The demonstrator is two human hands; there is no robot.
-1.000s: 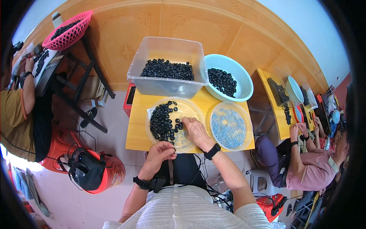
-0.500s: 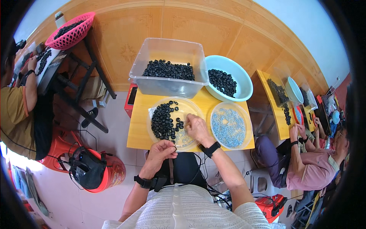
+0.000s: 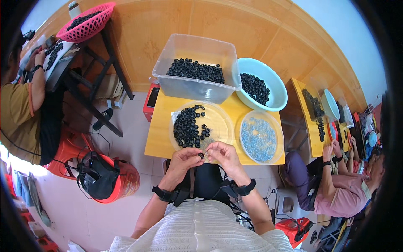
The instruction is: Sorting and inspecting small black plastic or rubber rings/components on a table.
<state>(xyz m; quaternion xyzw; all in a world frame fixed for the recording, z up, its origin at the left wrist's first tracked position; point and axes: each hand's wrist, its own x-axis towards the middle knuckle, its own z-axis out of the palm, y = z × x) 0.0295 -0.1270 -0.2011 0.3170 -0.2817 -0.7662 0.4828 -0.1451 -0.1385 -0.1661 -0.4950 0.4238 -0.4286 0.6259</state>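
Both of my hands meet over the near rim of a shallow round clear tray [image 3: 225,122]. Between the thumb and fingertips of my left hand [image 3: 181,166] is a small black ring-shaped part [image 3: 201,155]. My right hand [image 3: 226,157] is closed in a pinch beside it, fingertips almost touching the part; what it pinches is too small to name. Many similar black parts [image 3: 184,128] are heaped in the tray's left half, and some tiny pale pieces lie near its front. To the right, another round clear tray [image 3: 280,140] holds many tiny blue and clear pieces [image 3: 257,140].
Behind the trays stand a clear plastic bin [image 3: 197,90] and a light-blue basin [image 3: 275,101], both holding black parts. All rest on a yellow table [image 3: 157,143]. A red bucket [image 3: 126,182] stands on the floor at left. Other people work at tables on both sides.
My right hand has left the tray and come to my left hand's fingertips. My left hand still holds the black part, now turned more into view. The whole view has shifted slightly.
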